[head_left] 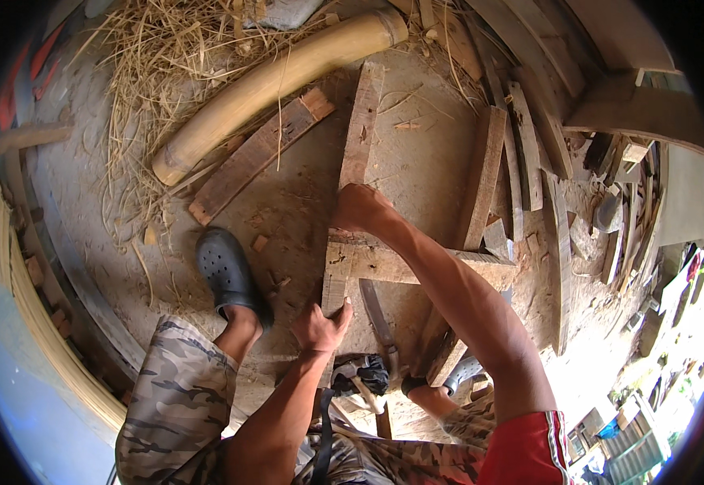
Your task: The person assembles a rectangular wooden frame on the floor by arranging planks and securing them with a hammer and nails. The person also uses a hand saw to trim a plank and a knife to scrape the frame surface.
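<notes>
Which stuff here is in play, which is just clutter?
In play:
- long plank under right hand
- left hand on its near end
- cross plank

Lying about:
- bamboo pole
- straw
- dark board
- wood offcuts

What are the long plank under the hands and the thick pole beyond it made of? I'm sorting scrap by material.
Plank: rough, unfinished wood, judging by its grain and weathered grey-brown face. Pole: probably bamboo, smooth and tan, with a ringed node near its end.
</notes>
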A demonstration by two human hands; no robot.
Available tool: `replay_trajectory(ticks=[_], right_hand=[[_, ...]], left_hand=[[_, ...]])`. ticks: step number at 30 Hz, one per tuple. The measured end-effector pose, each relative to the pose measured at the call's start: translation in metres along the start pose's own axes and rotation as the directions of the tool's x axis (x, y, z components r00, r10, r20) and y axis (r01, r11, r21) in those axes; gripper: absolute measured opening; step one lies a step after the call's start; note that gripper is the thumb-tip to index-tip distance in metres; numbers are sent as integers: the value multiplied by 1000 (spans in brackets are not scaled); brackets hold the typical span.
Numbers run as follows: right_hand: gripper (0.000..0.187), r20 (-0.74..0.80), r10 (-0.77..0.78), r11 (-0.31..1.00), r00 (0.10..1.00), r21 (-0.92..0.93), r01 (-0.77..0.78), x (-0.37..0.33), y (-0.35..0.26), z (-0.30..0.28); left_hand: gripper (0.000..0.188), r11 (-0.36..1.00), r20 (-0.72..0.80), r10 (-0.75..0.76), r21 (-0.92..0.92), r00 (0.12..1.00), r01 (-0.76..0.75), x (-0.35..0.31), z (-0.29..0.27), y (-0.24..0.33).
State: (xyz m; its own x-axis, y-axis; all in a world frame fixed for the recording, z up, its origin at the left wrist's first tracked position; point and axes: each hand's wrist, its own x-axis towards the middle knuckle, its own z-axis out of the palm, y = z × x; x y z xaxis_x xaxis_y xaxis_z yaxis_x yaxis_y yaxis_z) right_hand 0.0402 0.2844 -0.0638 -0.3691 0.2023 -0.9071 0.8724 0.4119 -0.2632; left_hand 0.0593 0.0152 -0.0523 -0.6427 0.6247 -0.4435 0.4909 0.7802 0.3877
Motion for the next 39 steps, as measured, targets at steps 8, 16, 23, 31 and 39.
replay_trajectory(ticks=[8, 16, 23, 31, 39], right_hand=[[26, -188, 247, 968, 951, 98, -232, -32, 130, 24], [35, -245, -92, 973, 965, 182, 139, -29, 39, 8], [31, -25, -12, 998, 1000, 63, 14, -11, 0, -7], [32, -40, 29, 997, 999, 75, -26, -20, -14, -14], [29, -1, 69, 996, 998, -49, -69, 0, 11, -3]], left_hand=[[60, 997, 71, -7, 75, 997, 2, 3, -4, 6], [59, 998, 15, -14, 58, 1000, 13, 1, -2, -2], [60, 994, 46, -5, 108, 999, 0, -1, 1, -8], [59, 995, 24, 16, 99, 1000, -18, -1, -1, -8], [60, 1000, -16, 0, 21, 1000, 0, 0, -2, 1]])
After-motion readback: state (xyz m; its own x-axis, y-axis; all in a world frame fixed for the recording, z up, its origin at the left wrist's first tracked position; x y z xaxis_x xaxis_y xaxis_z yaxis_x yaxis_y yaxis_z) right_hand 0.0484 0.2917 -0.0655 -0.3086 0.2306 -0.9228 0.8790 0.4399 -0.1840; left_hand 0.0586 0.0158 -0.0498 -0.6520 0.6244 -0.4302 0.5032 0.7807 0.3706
